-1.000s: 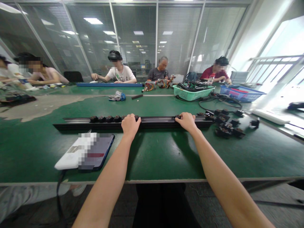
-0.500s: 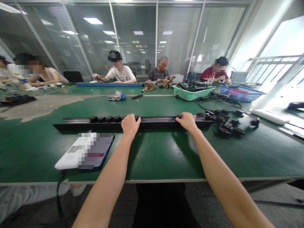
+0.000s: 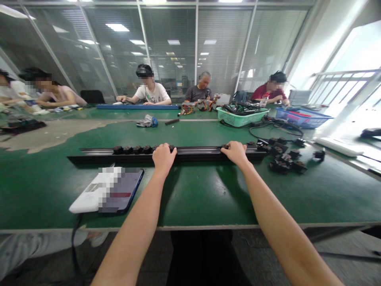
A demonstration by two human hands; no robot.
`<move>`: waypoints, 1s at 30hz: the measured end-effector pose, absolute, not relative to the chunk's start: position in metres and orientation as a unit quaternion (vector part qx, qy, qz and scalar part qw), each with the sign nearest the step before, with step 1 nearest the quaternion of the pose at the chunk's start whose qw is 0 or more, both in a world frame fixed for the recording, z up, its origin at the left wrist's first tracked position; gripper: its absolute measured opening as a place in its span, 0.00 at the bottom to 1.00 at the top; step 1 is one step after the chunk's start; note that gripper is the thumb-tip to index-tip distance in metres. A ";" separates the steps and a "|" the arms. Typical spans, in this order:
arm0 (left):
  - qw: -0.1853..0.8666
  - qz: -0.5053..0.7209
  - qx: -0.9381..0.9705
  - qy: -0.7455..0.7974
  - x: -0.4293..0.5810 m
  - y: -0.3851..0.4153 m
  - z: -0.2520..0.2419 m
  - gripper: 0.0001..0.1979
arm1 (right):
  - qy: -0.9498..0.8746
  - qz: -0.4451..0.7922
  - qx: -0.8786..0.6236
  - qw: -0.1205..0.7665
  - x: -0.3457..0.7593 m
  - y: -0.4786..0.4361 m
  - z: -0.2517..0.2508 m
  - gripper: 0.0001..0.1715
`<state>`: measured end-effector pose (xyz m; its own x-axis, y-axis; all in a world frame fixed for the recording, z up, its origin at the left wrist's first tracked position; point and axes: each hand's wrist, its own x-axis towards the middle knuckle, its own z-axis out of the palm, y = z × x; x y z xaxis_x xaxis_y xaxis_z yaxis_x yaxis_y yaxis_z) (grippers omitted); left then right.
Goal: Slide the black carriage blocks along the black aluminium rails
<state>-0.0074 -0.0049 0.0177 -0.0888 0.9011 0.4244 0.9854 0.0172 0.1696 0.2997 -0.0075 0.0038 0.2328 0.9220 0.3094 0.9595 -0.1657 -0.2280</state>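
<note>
"One rail [image 3: 196, 151] lay on the table [image 3: 202, 194]. Why the wide reach?"
"Perhaps for steadiness; the right hand [image 3: 236, 152] pinched a black part [image 3: 224, 146]."
"The left hand [image 3: 163, 156], too?"
"Partly hidden; I couldn't tell."

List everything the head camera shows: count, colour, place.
Rail: one, black, across near table
Parts on rail: several, black, mostly left half
Loose parts: one heap, black, rail's right
Phone: one, dark, near left
Device: one, white, by phone
Cloth: one, grey and blue, mid-table
Strip: one, dark, by cloth
Baskets: two, green and blue, far right
Cables: several, black, by baskets
Bar: one, blue, far side
Wired units: several, grey, far centre
Slab: one, white, right side
Co-workers: five, mixed clothing, far side
Table: one, green, centre
Left hand: one, bare, mid-rail
Right hand: one, bare, rail's right
</note>
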 end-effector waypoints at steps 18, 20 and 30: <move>0.095 -0.214 -0.668 -0.706 -0.007 -0.005 0.019 0.20 | -0.606 -0.049 -0.764 0.216 0.301 -0.010 0.006 0.21; 0.094 -0.216 -0.668 -0.706 -0.007 -0.005 0.018 0.20 | -0.606 -0.051 -0.763 0.218 0.301 -0.009 0.006 0.21; 0.088 -0.218 -0.668 -0.706 -0.007 -0.007 0.020 0.20 | -0.602 -0.057 -0.767 0.216 0.303 -0.009 0.005 0.22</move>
